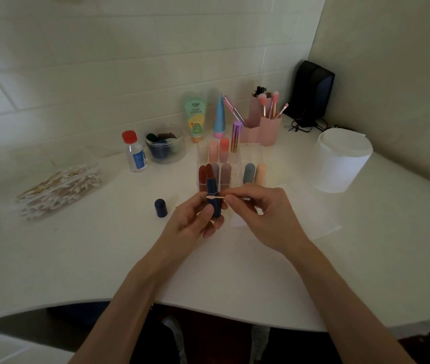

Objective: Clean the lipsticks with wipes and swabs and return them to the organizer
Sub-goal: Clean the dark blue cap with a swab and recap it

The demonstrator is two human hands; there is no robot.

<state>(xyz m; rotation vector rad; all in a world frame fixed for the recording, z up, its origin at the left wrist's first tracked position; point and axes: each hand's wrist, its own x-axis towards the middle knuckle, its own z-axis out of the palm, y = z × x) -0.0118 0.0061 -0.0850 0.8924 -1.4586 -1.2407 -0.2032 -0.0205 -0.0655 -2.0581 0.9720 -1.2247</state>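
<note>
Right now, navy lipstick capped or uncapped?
Uncapped: the left hand holds the navy lipstick; its navy cap stands apart on the table.

The organizer [258, 156] is clear, glossy plastic. In front of it the dark blue lipstick [213, 199] looks matt and smooth, like its cap [160, 207] further left. The swab [217, 197] across the lipstick has a pale wooden stick and a fluffy cotton tip. Left of the organizer, the bottle [134, 153] is clear plastic; at the organizer's back the purple tube [236, 136] shines like metal. To its right the roll [339, 161] looks soft and papery. The counter [103, 258] is white, smooth, matt.
</note>
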